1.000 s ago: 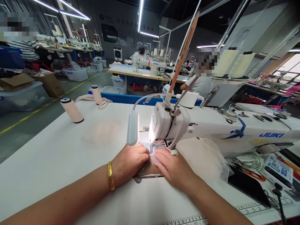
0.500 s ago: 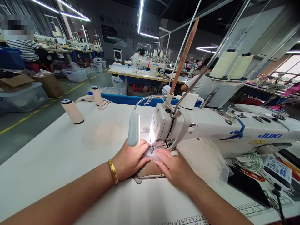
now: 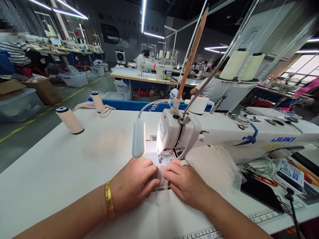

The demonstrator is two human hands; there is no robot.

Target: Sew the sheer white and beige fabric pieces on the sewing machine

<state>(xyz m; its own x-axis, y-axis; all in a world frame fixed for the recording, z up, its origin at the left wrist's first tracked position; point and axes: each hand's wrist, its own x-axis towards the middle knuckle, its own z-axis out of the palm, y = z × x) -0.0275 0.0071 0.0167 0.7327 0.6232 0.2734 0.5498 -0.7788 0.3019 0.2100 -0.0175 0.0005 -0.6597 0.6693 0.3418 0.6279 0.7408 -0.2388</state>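
1. Thread cones, pale, two standing on the white table: the nearer cone at far left, the farther cone behind it beside a loop of webbing.
2. Gold bangle, one, on the left wrist.
3. Left hand: fingers curled and pressed flat, pinning the left edge of the fabric piece to the table; a flat press, not a closed grasp.
4. Gooseneck lamp, one, lit, hanging just above the left hand.
5. Fabric piece, one, small and pale (its far end is washed out by the lamp glare): it lies between the two hands, directly in front of the presser foot.
6. Right hand: fingertips flat on the right edge of the piece, mirroring the left.
7. Step in hand, as judged: aligning the piece at the needle. The next move likely calls for even two-handed feed, fingertips kept short of the foot.
8. Sewing machine, one, white, at right; two large cones stand behind it.
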